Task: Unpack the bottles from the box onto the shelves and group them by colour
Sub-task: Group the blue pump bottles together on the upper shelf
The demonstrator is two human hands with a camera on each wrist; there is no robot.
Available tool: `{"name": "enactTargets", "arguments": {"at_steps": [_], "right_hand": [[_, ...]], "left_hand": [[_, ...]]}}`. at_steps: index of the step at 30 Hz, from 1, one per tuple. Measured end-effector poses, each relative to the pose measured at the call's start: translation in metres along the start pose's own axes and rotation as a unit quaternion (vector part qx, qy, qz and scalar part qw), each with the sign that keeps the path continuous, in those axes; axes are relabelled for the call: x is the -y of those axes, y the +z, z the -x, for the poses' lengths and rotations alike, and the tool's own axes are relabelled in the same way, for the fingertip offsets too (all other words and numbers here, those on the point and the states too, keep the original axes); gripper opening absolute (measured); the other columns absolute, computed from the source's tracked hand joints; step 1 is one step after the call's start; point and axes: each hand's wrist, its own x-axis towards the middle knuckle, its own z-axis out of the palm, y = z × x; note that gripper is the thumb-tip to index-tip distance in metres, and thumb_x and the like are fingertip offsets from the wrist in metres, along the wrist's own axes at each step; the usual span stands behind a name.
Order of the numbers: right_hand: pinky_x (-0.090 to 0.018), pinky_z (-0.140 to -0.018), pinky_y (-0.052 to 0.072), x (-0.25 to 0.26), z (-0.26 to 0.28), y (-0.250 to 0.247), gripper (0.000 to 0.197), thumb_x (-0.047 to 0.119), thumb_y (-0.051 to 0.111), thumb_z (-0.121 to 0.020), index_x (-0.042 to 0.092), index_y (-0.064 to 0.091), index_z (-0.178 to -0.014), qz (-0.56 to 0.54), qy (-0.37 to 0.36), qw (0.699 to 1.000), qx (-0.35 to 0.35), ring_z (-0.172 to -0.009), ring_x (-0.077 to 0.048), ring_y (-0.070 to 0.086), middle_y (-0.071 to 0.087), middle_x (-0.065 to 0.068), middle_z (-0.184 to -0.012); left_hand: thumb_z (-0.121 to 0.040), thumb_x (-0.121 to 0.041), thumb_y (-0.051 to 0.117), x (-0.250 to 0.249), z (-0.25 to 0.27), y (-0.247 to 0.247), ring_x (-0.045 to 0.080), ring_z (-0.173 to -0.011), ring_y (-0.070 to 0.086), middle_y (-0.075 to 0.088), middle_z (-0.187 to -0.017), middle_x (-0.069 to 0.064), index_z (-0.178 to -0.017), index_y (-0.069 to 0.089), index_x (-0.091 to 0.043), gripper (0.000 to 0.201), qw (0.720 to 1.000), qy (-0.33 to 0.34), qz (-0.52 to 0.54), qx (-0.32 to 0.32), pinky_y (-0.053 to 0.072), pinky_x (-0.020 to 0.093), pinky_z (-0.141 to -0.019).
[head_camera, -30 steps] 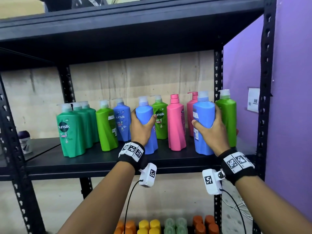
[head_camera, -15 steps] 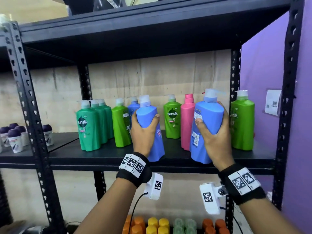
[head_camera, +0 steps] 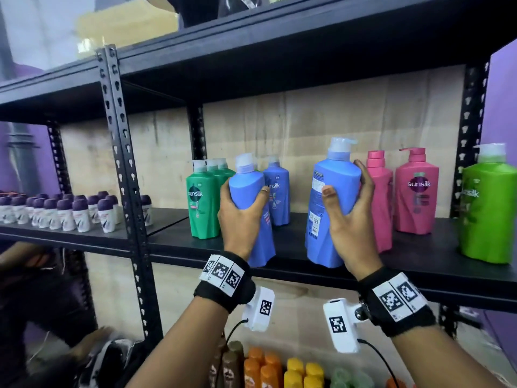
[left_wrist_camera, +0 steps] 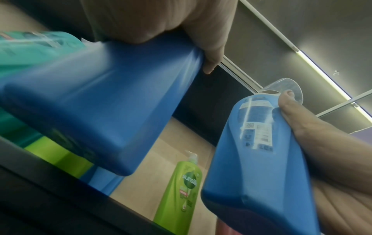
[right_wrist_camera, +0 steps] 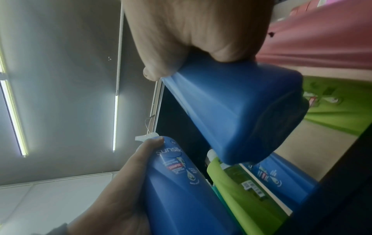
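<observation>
two blue bottles are held just above the front edge of the black shelf, side by side with a gap between them. the left hand wraps the left bottle around its middle, thumb pressed on the right side and fingers curled round the far side; in the left wrist view the bottle's base is clear of the shelf. the right hand grips the right bottle the same way, thumb on its back label, fingers curled round its right side; its pump top stands higher than the left bottle's cap, and its base too is lifted off the shelf. behind the left bottle, towards the back edge, stands a third blue bottle, upright. left of it is a tight group of dark green bottles, near the shelf's left end. right of the held pair stand two pink bottles, one behind the right hand, and at the right end, near the front edge, a light green bottle. on the neighbouring shelf to the left stand rows of small white bottles with purple caps. below, orange and yellow bottles show on a lower level.
</observation>
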Motion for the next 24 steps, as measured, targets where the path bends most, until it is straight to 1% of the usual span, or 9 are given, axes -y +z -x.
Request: {"name": "enactTargets", "arguments": {"at_steps": [1,3,5,8,12,14,17,21,24], "right_hand": [[-0.041,-0.115,0.041,-0.002,0.0,0.006,0.08,0.053,0.064,-0.09,0.019,0.028,-0.153,0.005,-0.002,1.0,0.004,-0.138,-0.01,0.049,0.045,0.008,-0.153],[-0.025,-0.111,0.042,-0.006,0.002,0.019,0.077,0.055,0.061,-0.091,0.019,0.03,-0.152,0.01,-0.005,1.0,0.014,-0.132,0.002,0.05,0.046,0.028,-0.144],[-0.016,-0.103,0.044,-0.011,0.004,0.03,0.071,0.058,0.059,-0.091,0.028,0.032,-0.149,0.016,0.002,0.999,0.028,-0.125,0.008,0.053,0.048,0.039,-0.136],[-0.024,-0.106,0.045,-0.022,0.006,0.044,0.071,0.064,0.056,-0.09,0.036,0.03,-0.15,0.029,0.033,0.998,0.045,-0.129,0.002,0.054,0.049,0.02,-0.147],[-0.014,-0.091,0.045,-0.037,0.004,0.058,0.069,0.068,0.05,-0.093,0.039,0.026,-0.151,0.068,0.052,0.994,0.066,-0.112,0.007,0.06,0.053,0.031,-0.136],[-0.02,-0.091,0.043,-0.045,0.0,0.064,0.066,0.063,0.048,-0.097,0.037,0.024,-0.153,0.086,0.058,0.992,0.073,-0.112,0.001,0.059,0.052,0.019,-0.142],[-0.016,-0.089,0.038,-0.056,-0.01,0.072,0.064,0.054,0.05,-0.1,0.032,0.022,-0.153,0.121,0.067,0.987,0.088,-0.109,0.005,0.05,0.043,0.012,-0.145],[-0.033,-0.104,0.042,-0.069,-0.031,0.08,0.07,0.045,0.061,-0.098,0.021,0.024,-0.152,0.191,0.092,0.971,0.108,-0.126,-0.022,0.051,0.043,-0.008,-0.149],[-0.036,-0.108,0.04,-0.076,-0.05,0.084,0.075,0.043,0.067,-0.094,0.017,0.024,-0.15,0.243,0.132,0.951,0.136,-0.129,-0.03,0.048,0.043,-0.014,-0.146]], "left_hand": [[-0.07,-0.051,0.081,0.002,-0.003,-0.006,0.005,-0.093,0.069,0.07,-0.103,-0.019,-0.116,0.061,-0.031,0.054,1.0,-0.002,-0.005,-0.004,0.054,0.023,-0.08],[-0.069,-0.054,0.08,0.006,-0.007,-0.015,0.002,-0.09,0.068,0.07,-0.101,-0.022,-0.115,0.061,-0.032,0.054,1.0,-0.001,-0.019,-0.011,0.051,0.018,-0.076],[-0.07,-0.053,0.08,0.01,-0.012,-0.022,0.003,-0.092,0.068,0.071,-0.103,-0.019,-0.117,0.061,-0.032,0.055,1.0,-0.004,-0.027,-0.015,0.052,0.02,-0.079],[-0.072,-0.05,0.081,0.018,-0.02,-0.029,0.009,-0.097,0.068,0.071,-0.108,-0.014,-0.121,0.06,-0.03,0.057,0.999,-0.007,-0.038,-0.022,0.055,0.029,-0.085],[-0.074,-0.048,0.08,0.028,-0.032,-0.035,0.008,-0.097,0.067,0.07,-0.108,-0.013,-0.121,0.059,-0.028,0.055,0.998,0.002,-0.056,-0.019,0.052,0.023,-0.083],[-0.075,-0.048,0.08,0.033,-0.039,-0.036,0.005,-0.095,0.066,0.069,-0.107,-0.014,-0.12,0.058,-0.029,0.054,0.997,0.002,-0.073,-0.009,0.051,0.021,-0.081],[-0.079,-0.046,0.08,0.042,-0.051,-0.038,0.012,-0.095,0.067,0.069,-0.108,-0.009,-0.119,0.058,-0.027,0.05,0.996,-0.008,-0.092,0.006,0.054,0.031,-0.085],[-0.083,-0.042,0.079,0.052,-0.063,-0.039,0.014,-0.094,0.066,0.068,-0.107,-0.006,-0.117,0.057,-0.03,0.042,0.993,-0.003,-0.121,0.014,0.052,0.034,-0.085],[-0.084,-0.039,0.078,0.057,-0.069,-0.04,0.006,-0.088,0.063,0.066,-0.103,-0.01,-0.113,0.053,-0.036,0.038,0.991,0.001,-0.132,0.028,0.046,0.025,-0.078]]}}
